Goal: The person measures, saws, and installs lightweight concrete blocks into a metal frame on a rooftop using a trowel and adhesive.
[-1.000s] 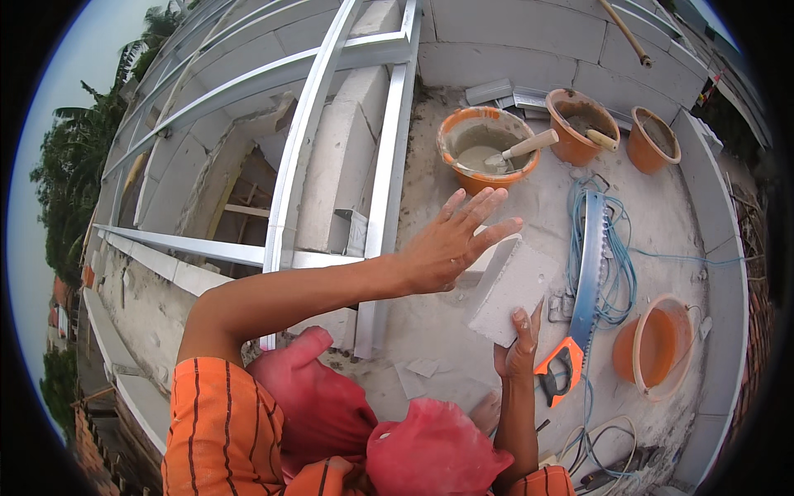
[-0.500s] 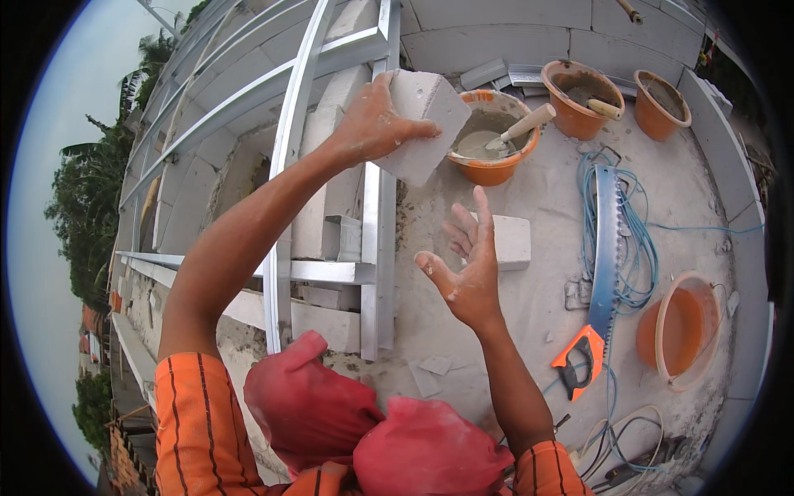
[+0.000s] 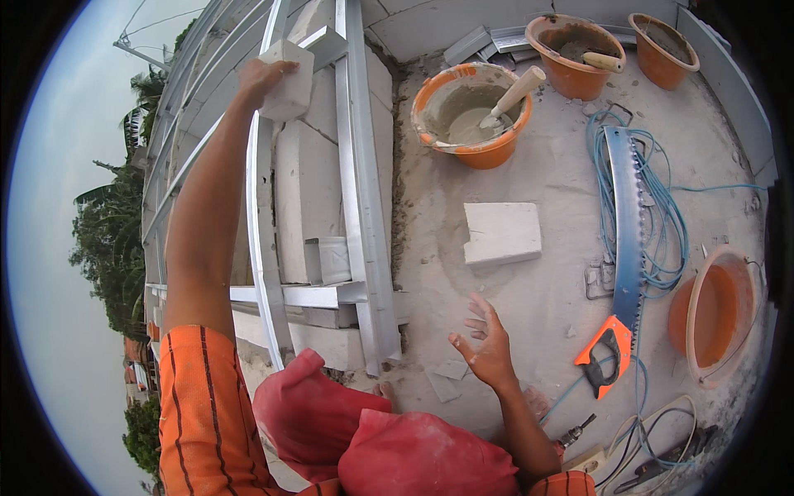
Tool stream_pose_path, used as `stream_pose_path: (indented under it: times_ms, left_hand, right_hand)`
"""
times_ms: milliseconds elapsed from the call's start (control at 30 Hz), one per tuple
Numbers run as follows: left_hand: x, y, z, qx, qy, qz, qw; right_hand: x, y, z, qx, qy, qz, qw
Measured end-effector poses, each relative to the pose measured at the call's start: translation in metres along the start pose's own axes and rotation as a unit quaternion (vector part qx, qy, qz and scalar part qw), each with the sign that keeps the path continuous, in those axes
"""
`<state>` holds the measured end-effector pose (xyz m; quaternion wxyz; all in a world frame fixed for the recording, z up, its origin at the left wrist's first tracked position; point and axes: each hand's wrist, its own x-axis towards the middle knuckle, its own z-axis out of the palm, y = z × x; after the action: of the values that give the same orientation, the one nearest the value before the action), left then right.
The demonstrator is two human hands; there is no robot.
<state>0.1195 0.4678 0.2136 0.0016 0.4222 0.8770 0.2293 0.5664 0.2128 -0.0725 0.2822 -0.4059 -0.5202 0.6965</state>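
My left hand [image 3: 263, 81] grips a white aerated-concrete block [image 3: 288, 89] at the top left, up at the metal framing [image 3: 364, 207]; whether the block rests on anything I cannot tell. My right hand [image 3: 484, 347] is open and empty over the concrete floor [image 3: 438, 273], below a second cut white block [image 3: 503, 233] lying there. To its right lies a handsaw [image 3: 624, 215] with an orange handle [image 3: 606, 347], on coiled blue hose [image 3: 666, 223]. Behind the loose block stands an orange tub of grey mortar [image 3: 463, 124] with a wooden-handled tool [image 3: 517, 91] in it.
Two more orange buckets [image 3: 571, 70] stand at the back; another tub [image 3: 715, 314] is at the right. A low block wall [image 3: 728, 116] edges the right. A drill [image 3: 573, 434] and cables lie at lower right. Treetops [image 3: 112, 248] and sky show beyond the left side.
My left hand has taken hold of the block my right hand held and carried it up and left. My right hand has released it and moved down. The view has shifted.
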Motion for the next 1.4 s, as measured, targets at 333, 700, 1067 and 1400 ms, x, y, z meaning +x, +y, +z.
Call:
stream_pose_path:
  times_ms: [333, 700, 1067, 1400]
  left_hand:
    - [0.021, -0.016, 0.028, 0.185, 0.018, 0.014, 0.982]
    - [-0.011, -0.005, 0.063, 0.273, 0.183, 0.039, 0.944]
    - [-0.025, -0.032, 0.005, 0.195, 0.019, 0.256, 0.947]
    - [-0.047, -0.038, 0.012, 0.26, -0.002, 0.271, 0.927]
  right_hand:
    - [0.015, 0.016, 0.0, -0.017, 0.019, -0.005, 1.0]
    - [0.023, 0.017, -0.002, -0.004, 0.028, 0.016, 0.999]
    - [0.018, 0.029, -0.01, -0.006, 0.032, 0.016, 0.999]
    - [0.026, 0.037, -0.006, -0.005, 0.032, 0.025, 0.999]
